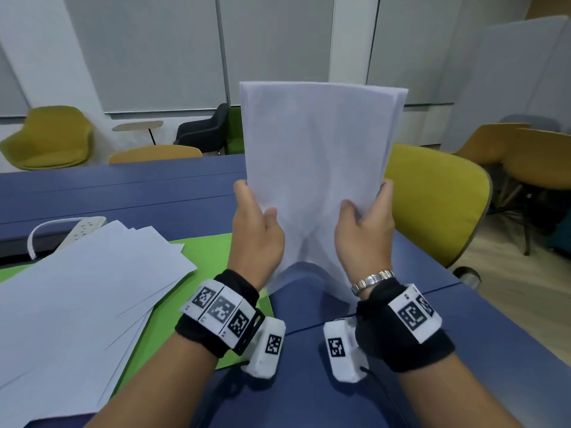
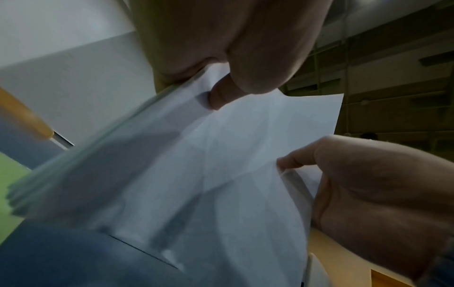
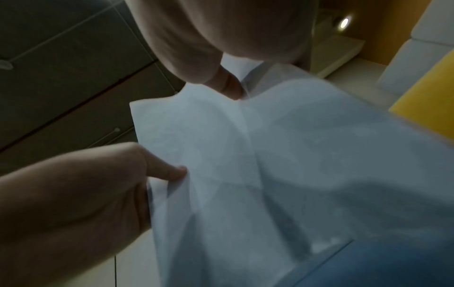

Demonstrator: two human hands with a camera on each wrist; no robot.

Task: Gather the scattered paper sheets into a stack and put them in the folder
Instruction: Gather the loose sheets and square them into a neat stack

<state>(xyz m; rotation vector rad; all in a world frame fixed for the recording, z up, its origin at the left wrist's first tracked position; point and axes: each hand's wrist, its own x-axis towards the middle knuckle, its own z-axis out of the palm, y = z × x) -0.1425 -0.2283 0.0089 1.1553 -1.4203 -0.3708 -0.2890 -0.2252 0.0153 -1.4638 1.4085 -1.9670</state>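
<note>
Head view: both hands held a stack of paper sheets (image 1: 318, 168) upright above the blue table (image 1: 463, 319), the lower edge of the stack down between the two wrists. The left hand (image 1: 258, 239) gripped the stack's left edge — thumb across the near face, fingers curled behind. The right hand (image 1: 364, 233) gripped the right edge the same way, thumb in front, fingertips showing past the edge. The sheets bowed slightly between the two grips; top edges were nearly aligned, a few offset at the upper right corner. To the left of the left hand, more loose sheets (image 1: 80, 291) lay fanned on a green folder (image 1: 204, 251), which lay flat on the table. A white power strip (image 1: 86, 227) sat beyond those loose sheets. A yellow-green chair (image 1: 432, 202) stood just beyond the right hand.

Left wrist view: the left hand (image 2: 221, 48) filled the top of the frame, its thumb (image 2: 219, 97) pressed on the stack (image 2: 196, 174), pinching it. The right hand (image 2: 380, 194) pinched the opposite edge, layered sheet edges visible at both sides. Image blurred.

Right wrist view: the right hand (image 3: 221, 38) sat at the top, thumb tip pinching the stack (image 3: 270, 174) at a crease. The left hand (image 3: 73, 203) — at lower left — pinched its edge with the thumb on top. Blurred and dim.
</note>
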